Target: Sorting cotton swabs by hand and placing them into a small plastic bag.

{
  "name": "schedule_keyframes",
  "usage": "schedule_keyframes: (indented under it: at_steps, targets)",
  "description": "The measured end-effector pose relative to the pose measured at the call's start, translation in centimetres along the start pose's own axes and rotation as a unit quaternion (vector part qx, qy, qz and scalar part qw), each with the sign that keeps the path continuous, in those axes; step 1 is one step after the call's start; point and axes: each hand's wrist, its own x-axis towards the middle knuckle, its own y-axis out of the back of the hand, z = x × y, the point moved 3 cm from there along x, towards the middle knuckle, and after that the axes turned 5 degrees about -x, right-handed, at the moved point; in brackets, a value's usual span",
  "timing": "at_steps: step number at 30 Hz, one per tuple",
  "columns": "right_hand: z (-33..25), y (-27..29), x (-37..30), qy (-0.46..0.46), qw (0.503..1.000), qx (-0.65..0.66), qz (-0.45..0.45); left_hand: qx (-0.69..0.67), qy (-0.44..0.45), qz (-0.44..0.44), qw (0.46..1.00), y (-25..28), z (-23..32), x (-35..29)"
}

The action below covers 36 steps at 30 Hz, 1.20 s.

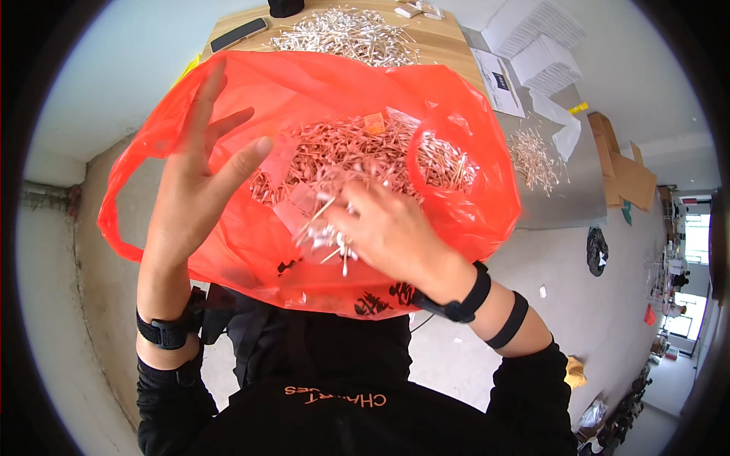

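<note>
A large red plastic bag (304,80) hangs wide open before me, its inside filled with loose cotton swabs (342,148). Over the bag's left side, my left hand (190,182) has its fingers spread; its fingertips reach up against the red plastic. My right hand (395,228) is inside the bag, fingers curled around a small bunch of cotton swabs (338,247), partly smeared by motion. Something clear, perhaps thin film, shows near those swabs. An orange tag-like piece (373,123) lies on top of the heap.
Beyond the bag, a wooden table (449,49) carries a big heap of white swabs (353,34) and a phone (239,34). On the grey surface at right lie scattered swabs (534,158), a printed sheet (498,82) and stacked white packs (544,64). Cardboard (631,175) stands farther right.
</note>
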Motion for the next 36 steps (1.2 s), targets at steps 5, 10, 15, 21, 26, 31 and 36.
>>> schedule_keyframes:
  at_steps: [5,10,15,21,26,31,36]
  targets:
    - [-2.8,0.0,-1.8,0.065,0.997,0.022,-0.022,0.003,-0.003,-0.023,1.0,-0.3,0.6,-0.2]
    - [-1.6,1.0,-4.2,0.015,0.984,0.157,-0.088,-0.01,-0.017,0.009,1.0,0.1,0.4,-0.5]
    - [1.3,1.8,-6.7,-0.113,0.912,0.25,-0.305,0.016,-0.005,0.017,1.0,0.4,0.4,-1.1]
    - [2.7,1.5,-8.1,-0.148,0.866,0.271,-0.395,0.003,0.026,-0.013,1.0,0.1,0.4,-2.1]
    - [3.5,3.1,-3.4,-0.136,0.925,0.217,-0.281,0.2,-0.022,-0.249,0.947,-0.5,0.7,-4.0]
    - [4.4,-0.7,3.5,-0.107,0.941,0.19,-0.258,0.391,0.1,-0.473,0.783,-0.5,1.7,-6.6]
    - [4.8,-7.9,8.0,-0.112,0.972,0.148,-0.143,0.34,-0.16,-0.143,0.916,1.3,6.1,-5.4]
